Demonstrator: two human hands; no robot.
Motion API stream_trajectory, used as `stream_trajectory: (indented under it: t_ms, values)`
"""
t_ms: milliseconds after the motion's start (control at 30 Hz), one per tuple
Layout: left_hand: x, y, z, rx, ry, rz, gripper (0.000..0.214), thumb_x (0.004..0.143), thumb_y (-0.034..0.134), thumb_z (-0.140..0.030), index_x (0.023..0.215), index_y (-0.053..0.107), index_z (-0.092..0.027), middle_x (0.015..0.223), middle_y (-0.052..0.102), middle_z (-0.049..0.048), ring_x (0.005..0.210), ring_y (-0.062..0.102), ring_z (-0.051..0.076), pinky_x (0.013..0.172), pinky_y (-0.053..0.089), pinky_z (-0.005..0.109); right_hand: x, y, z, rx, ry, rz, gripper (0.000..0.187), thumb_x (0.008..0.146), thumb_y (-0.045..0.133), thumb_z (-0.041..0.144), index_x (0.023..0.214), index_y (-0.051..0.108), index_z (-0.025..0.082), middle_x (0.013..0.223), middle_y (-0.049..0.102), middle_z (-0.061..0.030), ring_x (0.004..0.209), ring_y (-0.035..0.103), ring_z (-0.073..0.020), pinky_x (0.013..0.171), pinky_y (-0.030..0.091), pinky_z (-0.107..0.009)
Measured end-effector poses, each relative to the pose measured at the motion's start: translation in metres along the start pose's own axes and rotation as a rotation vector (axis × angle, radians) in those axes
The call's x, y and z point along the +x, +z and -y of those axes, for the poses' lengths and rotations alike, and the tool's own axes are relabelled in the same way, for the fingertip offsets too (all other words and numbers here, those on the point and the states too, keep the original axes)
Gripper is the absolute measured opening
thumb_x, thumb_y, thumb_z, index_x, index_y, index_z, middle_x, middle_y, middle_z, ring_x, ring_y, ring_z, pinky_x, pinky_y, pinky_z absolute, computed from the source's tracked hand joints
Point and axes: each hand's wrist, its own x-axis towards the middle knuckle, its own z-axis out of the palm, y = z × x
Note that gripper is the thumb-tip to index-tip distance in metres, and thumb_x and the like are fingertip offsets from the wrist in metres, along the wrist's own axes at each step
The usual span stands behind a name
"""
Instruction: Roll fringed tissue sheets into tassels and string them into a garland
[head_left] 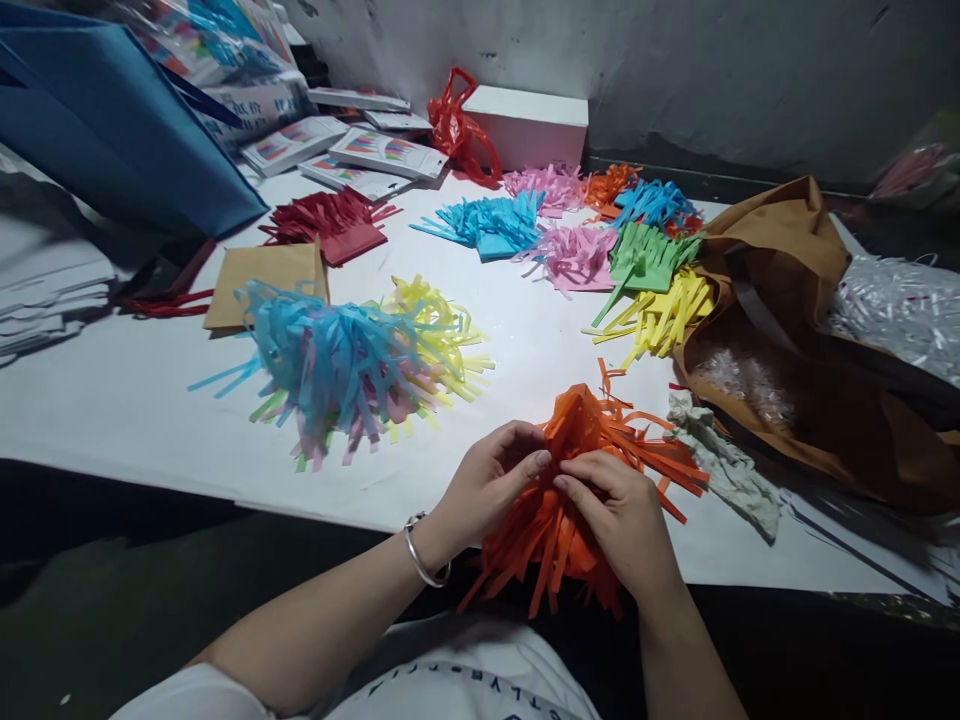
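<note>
Orange fringed tissue paper [551, 540] spreads at the near edge of the table, its cut strips fanning out and partly hanging over the edge. My left hand [499, 475], with a silver bangle at the wrist, is curled around the left side of the paper's uncut middle. Thumb and forefinger of my right hand [619, 505] pinch the same paper close to the centre. To the left lies a fluffy bunch of blue fringed tissue paper [337, 345] with pink and green strips under it, beside yellow fringed tissue paper [431, 320].
Folded fringed bundles in red [337, 225], blue [487, 225], pink [574, 255], green [652, 260] and yellow [664, 310] lie farther back. A brown bag [795, 240] and a crumpled pale cloth [724, 465] are on the right. A blue bag [127, 130], flat boxes [390, 152] and a white box [529, 125] stand behind.
</note>
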Motion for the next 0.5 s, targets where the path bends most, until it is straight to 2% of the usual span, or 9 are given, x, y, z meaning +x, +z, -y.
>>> stream_trajectory:
  t_ms: [133,333,500]
  values:
    - [-0.0002,0.0005,0.0016,-0.019,-0.004,0.013,0.025,0.087,0.070,-0.038,0.099,0.063,-0.016,0.092,0.065,0.0036,0.084,0.060,0.016,0.077,0.051,0.029,-0.0006,0.0006,-0.0016,-0.046,-0.026,0.006,0.014,0.094,0.060,0.018,0.094,0.073,0.022,0.092,0.072,-0.0022,0.086,0.066,-0.0167,0.078,0.053,-0.030]
    - [-0.0007,0.0017,0.0005,-0.001,-0.007,-0.008,0.030,0.087,0.071,-0.042,0.100,0.063,-0.017,0.091,0.065,0.0034,0.082,0.061,0.016,0.077,0.052,0.029,-0.0030,0.0062,-0.0025,-0.282,-0.228,-0.103,0.012,0.095,0.057,0.014,0.090,0.066,0.019,0.085,0.070,-0.0025,0.081,0.059,-0.0188,0.076,0.048,-0.034]
    - [-0.0008,0.0020,0.0008,-0.010,0.002,-0.006,0.033,0.085,0.072,-0.044,0.099,0.063,-0.017,0.091,0.065,0.0032,0.084,0.060,0.017,0.078,0.052,0.029,-0.0020,0.0066,-0.0016,-0.308,-0.305,-0.138,0.012,0.094,0.058,0.013,0.089,0.065,0.019,0.084,0.070,-0.0024,0.080,0.058,-0.0186,0.076,0.048,-0.035]
